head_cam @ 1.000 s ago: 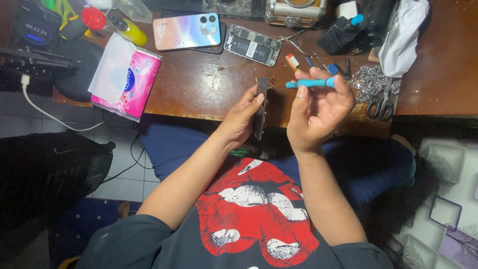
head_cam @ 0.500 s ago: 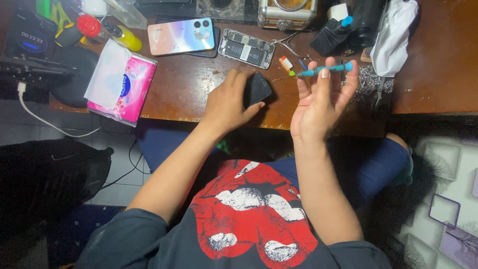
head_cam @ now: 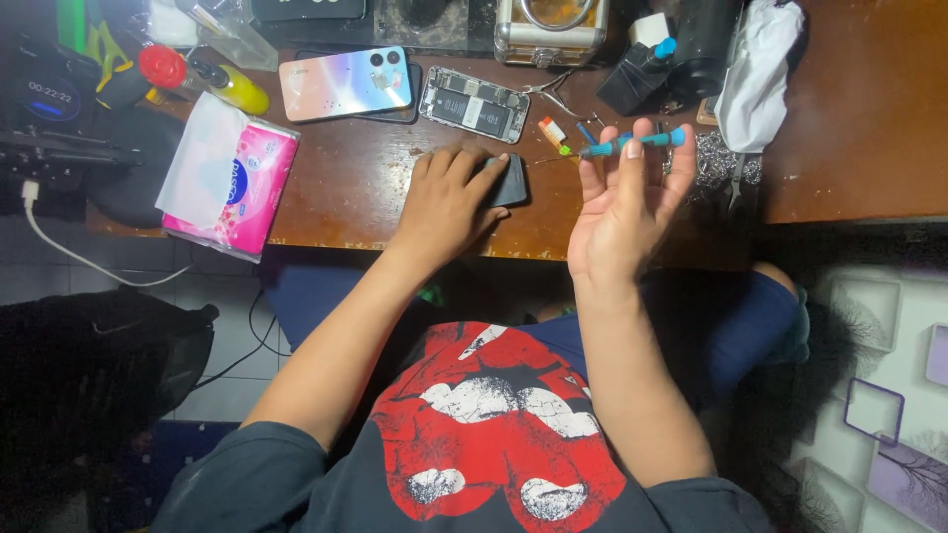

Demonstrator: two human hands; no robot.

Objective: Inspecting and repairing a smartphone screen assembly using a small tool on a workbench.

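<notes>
Left hand flat on dark phone on wooden table, fingers together; right hand raised, fingertips pinching blue screwdriver

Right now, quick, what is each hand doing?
Left hand: laid flat on a dark phone on the wooden table, fingers spread, not gripping it.
Right hand: raised, fingertips pinching a blue screwdriver.
</notes>
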